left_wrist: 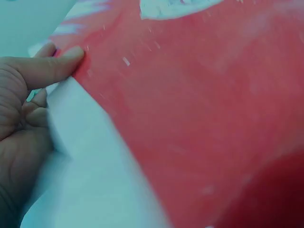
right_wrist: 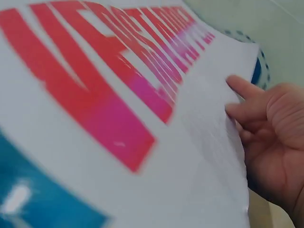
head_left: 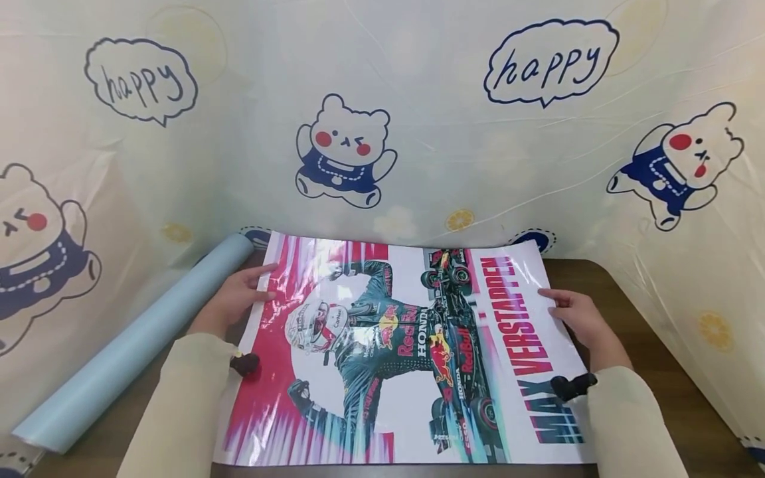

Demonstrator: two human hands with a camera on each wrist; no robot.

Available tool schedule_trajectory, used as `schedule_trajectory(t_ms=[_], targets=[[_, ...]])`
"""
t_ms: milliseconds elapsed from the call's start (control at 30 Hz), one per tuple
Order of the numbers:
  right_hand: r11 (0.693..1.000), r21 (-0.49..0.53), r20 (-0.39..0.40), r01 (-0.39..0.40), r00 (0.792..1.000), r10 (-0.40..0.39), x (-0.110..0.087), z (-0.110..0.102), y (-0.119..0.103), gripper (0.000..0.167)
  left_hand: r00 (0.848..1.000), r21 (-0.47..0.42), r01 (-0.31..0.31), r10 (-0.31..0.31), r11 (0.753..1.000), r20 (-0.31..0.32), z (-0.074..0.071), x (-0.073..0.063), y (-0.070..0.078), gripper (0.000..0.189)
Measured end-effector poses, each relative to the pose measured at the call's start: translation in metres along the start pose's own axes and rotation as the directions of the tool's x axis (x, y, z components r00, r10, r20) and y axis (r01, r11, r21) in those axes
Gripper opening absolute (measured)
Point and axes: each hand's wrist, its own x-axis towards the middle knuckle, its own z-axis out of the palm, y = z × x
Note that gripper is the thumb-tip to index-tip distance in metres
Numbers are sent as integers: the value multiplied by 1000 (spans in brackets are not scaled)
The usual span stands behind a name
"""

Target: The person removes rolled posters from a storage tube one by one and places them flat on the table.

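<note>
A glossy poster (head_left: 364,392) lies sideways across the table, showing a helmeted racing driver, a race car and large "MAX VERSTAPPEN" lettering. At its left edge my left hand (head_left: 230,302) pinches the sheet; in the left wrist view the thumb (left_wrist: 66,64) presses on the red print with fingers behind, and the white underside shows below. My right hand (head_left: 586,322) grips the opposite edge. Seen from the right wrist, two digits of the right hand (right_wrist: 280,133) rest on the white margin while the other fingers curl behind the edge.
A long light-blue roll (head_left: 149,332) lies slantwise to the left of the poster, beside my left forearm. Dark wooden tabletop (head_left: 576,275) shows at the right. A pale curtain (head_left: 442,153) printed with bears and "happy" bubbles encloses the table at the back and sides.
</note>
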Motion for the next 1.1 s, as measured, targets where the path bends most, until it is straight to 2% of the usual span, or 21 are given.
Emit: schedule_trajectory(t_ms=[100, 200, 367, 500, 633, 733, 867, 967, 1100], targets=[[995, 96, 38, 13, 999, -17, -3, -6, 9, 54, 1000, -21, 16, -16, 1000, 17, -3, -5, -6, 90], [982, 176, 70, 64, 995, -78, -9, -12, 14, 53, 999, -47, 12, -10, 999, 48, -7, -9, -12, 88], [939, 302, 103, 163, 974, -202, -13, -21, 13, 42, 998, -117, -4, 12, 993, 67, -14, -10, -20, 83], [913, 365, 106, 182, 966, -235, -14, -26, 11, 35, 998, -115, -21, 28, 993, 56, -17, -7, -20, 80], [910, 367, 94, 193, 965, -243, -16, -28, 9, 36, 1000, -60, 8, -8, 998, 4, -15, -6, -17, 78], [922, 332, 91, 197, 967, -239, -18, -29, 7, 41, 999, -18, 41, -41, 999, -25, -13, -7, -13, 80], [953, 257, 108, 158, 976, -191, -18, -30, 3, 45, 997, -5, 71, -71, 997, 19, -11, -9, -9, 85], [970, 195, 115, 144, 979, -168, -17, -30, 3, 45, 996, 21, 68, -70, 997, 64, -10, -10, -8, 88], [976, 156, 123, 149, 978, -169, -16, -30, 7, 48, 996, 50, 59, -63, 997, 69, -11, -11, -12, 88]])
